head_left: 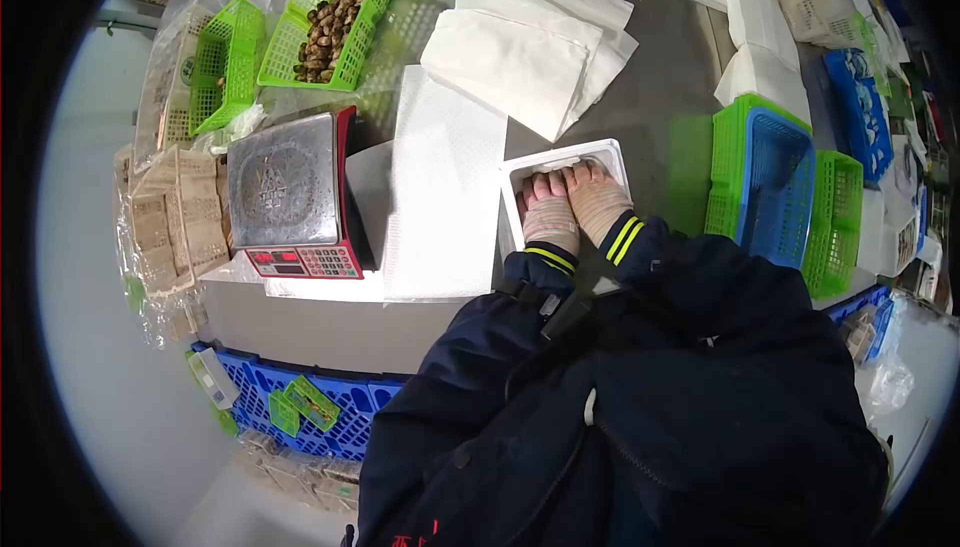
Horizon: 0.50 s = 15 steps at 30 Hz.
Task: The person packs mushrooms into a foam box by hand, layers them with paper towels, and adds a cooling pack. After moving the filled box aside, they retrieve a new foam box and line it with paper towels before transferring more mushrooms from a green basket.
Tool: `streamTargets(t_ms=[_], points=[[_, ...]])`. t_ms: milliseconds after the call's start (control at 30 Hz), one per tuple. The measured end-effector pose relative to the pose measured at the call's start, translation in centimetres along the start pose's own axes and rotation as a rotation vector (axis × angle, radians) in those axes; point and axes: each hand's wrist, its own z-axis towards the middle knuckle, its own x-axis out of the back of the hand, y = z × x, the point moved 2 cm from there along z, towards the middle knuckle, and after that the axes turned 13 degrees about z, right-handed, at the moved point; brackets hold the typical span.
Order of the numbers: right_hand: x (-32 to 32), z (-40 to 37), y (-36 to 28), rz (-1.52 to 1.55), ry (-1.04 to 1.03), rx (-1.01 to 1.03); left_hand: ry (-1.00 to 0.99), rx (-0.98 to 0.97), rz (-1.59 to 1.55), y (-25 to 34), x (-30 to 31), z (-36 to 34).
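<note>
Both hands reach into a white rectangular tray on the grey table. My left hand lies palm down in its left part, wrapped in a pale striped band, fingers stretched toward the far wall. Beside it, my right hand rests with its fingers spread near the far right corner. Whatever lies under the hands is hidden. White paper sheets are just beyond the tray, and a white textured sheet is to its left.
A red scale stands at the left. Behind it are a green basket of brown shellfish and a smaller green basket. At the right, a blue basket sits in a green one, beside another green basket.
</note>
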Motion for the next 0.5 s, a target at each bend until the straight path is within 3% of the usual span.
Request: streamTargets(t_ms=[133,300,367,433,500], points=[[0.8,0.7,-0.3,0.03,-0.151,-0.115,-0.046,-0.035,0.232,-0.1,-0.8,1.9],[0.9,1.1,0.0,0.039,-0.159,-0.096,-0.025,-0.111,0.251,-0.7,-0.5,2.8],[0.3,0.5,-0.2,0.053,-0.012,-0.054,-0.012,-0.116,0.226,-1.0,-0.4,3.0],[0.5,0.6,0.3,0.035,-0.021,0.024,-0.015,-0.159,0.286,-0.8,-0.7,2.7],[0.6,1.0,0.1,0.07,-0.097,-0.044,0.012,-0.15,0.255,-0.8,-0.8,2.8]])
